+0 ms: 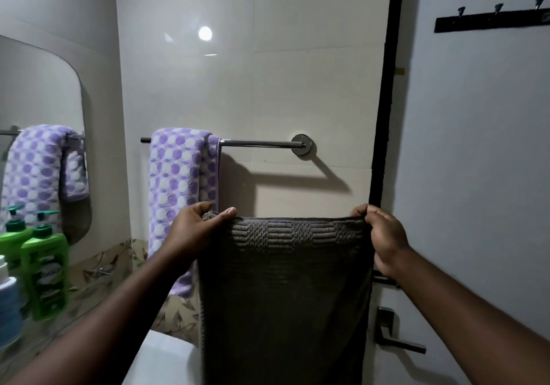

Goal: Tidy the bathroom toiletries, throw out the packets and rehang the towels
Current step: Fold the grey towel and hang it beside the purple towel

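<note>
I hold a dark grey towel (282,289) stretched out by its top edge, hanging straight down in front of me. My left hand (196,226) pinches its upper left corner and my right hand (384,235) pinches its upper right corner. Above it, a chrome towel bar (262,144) is fixed to the pale tiled wall. A purple-and-white dotted towel (181,194) hangs over the left part of the bar. The bar's right part is bare. The grey towel's top edge is below the bar, apart from it.
A green pump bottle (44,268) and a blue-and-white bottle (9,301) stand on the counter at left, under a mirror (38,92). At right are a door with a lever handle (395,340) and a black hook rack (491,18). A white basin edge (160,358) lies below.
</note>
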Action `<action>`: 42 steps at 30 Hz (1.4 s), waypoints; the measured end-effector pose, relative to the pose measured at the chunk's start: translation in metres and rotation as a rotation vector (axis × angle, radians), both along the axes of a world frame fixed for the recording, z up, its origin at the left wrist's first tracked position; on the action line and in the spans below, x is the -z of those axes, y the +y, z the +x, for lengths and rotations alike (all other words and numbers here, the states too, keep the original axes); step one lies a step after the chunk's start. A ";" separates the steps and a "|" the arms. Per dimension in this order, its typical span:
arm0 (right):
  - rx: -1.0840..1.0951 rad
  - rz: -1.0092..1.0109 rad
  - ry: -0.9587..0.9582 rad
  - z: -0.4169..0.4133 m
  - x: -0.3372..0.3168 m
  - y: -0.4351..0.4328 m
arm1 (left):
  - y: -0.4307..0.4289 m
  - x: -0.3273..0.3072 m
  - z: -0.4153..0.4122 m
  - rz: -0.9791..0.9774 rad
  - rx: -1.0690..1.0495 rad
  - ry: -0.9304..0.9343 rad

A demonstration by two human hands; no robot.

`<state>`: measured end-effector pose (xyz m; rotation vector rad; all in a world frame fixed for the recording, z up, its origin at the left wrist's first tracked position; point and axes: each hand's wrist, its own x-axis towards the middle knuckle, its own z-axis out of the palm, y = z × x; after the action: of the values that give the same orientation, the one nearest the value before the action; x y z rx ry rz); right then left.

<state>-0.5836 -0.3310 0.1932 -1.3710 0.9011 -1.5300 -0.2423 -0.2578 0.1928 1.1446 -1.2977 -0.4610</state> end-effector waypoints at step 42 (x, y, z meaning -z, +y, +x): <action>0.180 -0.419 0.590 0.083 0.016 0.035 | -0.003 0.020 -0.123 0.142 0.051 0.071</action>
<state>-0.5011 -0.2963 0.1767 -2.1662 1.1151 -1.5248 -0.3655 -0.2605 0.1726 1.2041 -1.2506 -0.6341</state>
